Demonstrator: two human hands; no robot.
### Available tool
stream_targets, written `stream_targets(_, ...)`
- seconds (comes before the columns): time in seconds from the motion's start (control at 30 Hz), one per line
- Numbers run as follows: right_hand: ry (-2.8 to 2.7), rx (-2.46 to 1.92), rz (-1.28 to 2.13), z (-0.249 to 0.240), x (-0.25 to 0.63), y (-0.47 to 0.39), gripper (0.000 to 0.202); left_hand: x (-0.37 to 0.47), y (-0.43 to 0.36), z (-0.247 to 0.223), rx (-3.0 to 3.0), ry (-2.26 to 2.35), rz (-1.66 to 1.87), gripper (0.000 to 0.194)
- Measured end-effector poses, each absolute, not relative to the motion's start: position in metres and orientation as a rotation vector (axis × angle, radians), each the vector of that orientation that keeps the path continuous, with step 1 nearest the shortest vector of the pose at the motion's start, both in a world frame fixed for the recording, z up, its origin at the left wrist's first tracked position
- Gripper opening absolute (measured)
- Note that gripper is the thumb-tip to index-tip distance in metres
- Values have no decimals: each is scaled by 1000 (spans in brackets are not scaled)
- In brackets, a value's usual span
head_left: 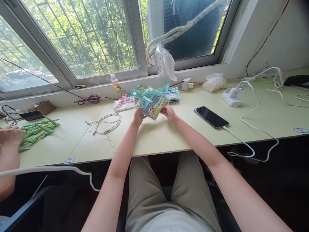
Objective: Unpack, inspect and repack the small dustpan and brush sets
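Between my two hands is a teal mini dustpan and brush set [152, 102] in clear wrapping with a printed card, tilted, its round-holed handle pointing up and left. My left hand [139, 117] grips its lower left edge, fingers partly hidden behind it. At the lower right corner, my right hand [169, 112] closes on the wrapping. Just behind lie more wrapped sets: a pink one [124, 102] to the left, a teal one [169, 91] to the right, and a yellow-green handle [141, 87] partly covered by the held set.
A phone [211, 117] on a charging cable lies to the right, near a white power strip [231, 97]. Left are a coiled cable [108, 124], a drink bottle [116, 85] and green pointed pieces [40, 130] beside another person's hand [12, 135]. A tissue pack [213, 82] sits at the back.
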State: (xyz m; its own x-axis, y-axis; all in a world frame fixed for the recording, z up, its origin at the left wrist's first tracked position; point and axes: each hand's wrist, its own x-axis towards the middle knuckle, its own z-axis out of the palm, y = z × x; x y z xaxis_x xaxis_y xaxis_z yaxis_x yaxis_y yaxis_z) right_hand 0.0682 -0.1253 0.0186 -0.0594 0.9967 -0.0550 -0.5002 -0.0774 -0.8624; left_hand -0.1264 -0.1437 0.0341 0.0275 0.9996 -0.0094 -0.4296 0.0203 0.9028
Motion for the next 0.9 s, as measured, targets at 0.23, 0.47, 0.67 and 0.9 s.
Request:
stream_targets(0.23, -868, -712, 1498, 15, 65, -123, 14, -130, -141, 33, 841, 905, 1401, 18)
stream_targets(0.47, -872, -801, 1406, 11, 70, -122, 33, -124, -131, 28, 773, 997, 1492, 27)
stream_targets(0.67, -875, -869, 1332, 20, 70, -126, 33, -131, -119, 22, 649, 1084, 1598, 23)
stream_targets(0.9, -918, -862, 1327, 29, 65, -134, 28, -135, -116, 20, 668, 1120, 1721, 25)
